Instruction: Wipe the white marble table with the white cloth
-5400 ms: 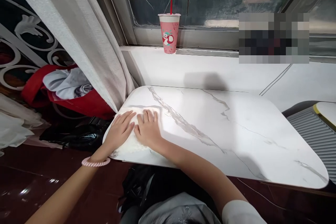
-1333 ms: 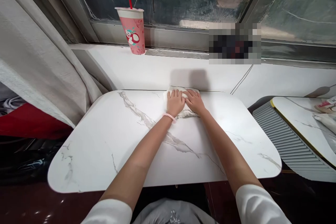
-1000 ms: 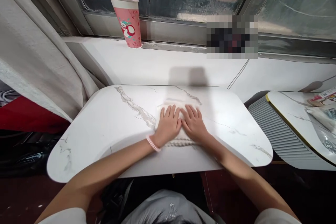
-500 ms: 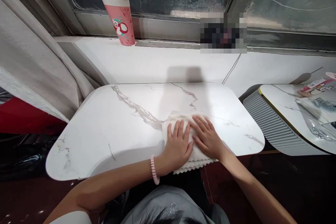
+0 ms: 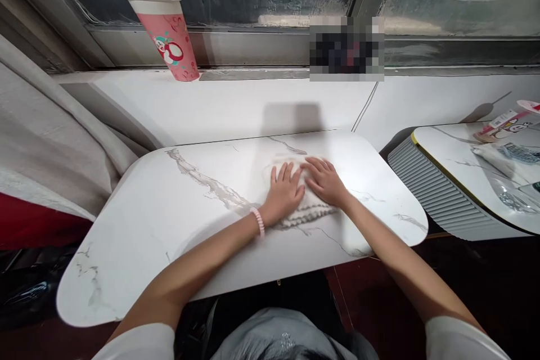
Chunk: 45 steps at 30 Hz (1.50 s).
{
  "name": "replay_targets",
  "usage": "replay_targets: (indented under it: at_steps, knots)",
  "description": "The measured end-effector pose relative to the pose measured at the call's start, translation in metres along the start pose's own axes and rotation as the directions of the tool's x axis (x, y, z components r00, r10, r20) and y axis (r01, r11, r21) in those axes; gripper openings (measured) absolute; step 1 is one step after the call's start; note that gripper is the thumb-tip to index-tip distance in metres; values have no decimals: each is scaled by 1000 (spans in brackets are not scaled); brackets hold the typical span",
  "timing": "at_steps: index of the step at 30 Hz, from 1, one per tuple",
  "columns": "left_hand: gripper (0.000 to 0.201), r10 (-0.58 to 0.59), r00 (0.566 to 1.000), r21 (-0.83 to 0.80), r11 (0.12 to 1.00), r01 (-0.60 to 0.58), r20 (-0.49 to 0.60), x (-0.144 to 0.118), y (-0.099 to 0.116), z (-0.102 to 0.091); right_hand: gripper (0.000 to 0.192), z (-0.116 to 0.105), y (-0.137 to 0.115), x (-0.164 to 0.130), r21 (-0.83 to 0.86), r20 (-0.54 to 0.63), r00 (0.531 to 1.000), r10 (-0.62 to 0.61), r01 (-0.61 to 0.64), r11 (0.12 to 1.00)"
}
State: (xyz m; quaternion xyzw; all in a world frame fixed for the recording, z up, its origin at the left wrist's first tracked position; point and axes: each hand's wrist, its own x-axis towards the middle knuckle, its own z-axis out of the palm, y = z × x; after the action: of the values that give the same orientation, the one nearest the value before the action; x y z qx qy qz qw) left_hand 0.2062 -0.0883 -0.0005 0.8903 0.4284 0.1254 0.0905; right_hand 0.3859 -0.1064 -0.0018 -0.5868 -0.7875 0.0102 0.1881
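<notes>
A folded white cloth (image 5: 311,205) with a scalloped edge lies flat on the white marble-patterned tabletop (image 5: 236,270), slightly blurred. My left hand (image 5: 283,191) presses on its left part, fingers stretched and a little spread, with a pink coil band (image 5: 257,222) round the wrist. On the cloth's right part rests my right hand (image 5: 325,181), also flat with its fingers extended. Both palms face down, and the fingertips of the two hands come close together. The middle of the cloth under the hands is hidden.
A pink paper cup (image 5: 171,45) with a red straw stands on the window ledge behind the table. Grey curtain (image 5: 54,107) hangs at left. On the right, a second table (image 5: 447,152) with ribbed side bears a cup (image 5: 504,125) and clear plastic packaging (image 5: 517,199).
Both hands and the cloth have slid away from me, toward the wall. The cloth's scalloped edge, which hung over the near table edge, now lies on the tabletop. The view has shifted slightly.
</notes>
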Motion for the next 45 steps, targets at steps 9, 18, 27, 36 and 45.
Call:
replay_targets:
  at_steps: [9,18,27,36,45]
  knots:
    - [51,-58,991,87,994,68,-118,90,-29,4,43,15,52,90,57,-15,999,52,-51,997]
    - [52,-48,994,74,996,56,-103,127,-9,12,46,8,102,97,88,-34,999,39,-36,995]
    - [55,-13,995,98,995,23,-97,111,21,23,45,-3,103,64,-14,-30,998,55,-55,998]
    - [59,40,996,165,986,-27,-76,14,78,23,49,-28,57,-42,-30,23,996,-84,85,996]
    - [64,182,983,135,975,-177,-25,-33,138,31,49,-57,51,-133,-42,41,998,46,-44,998]
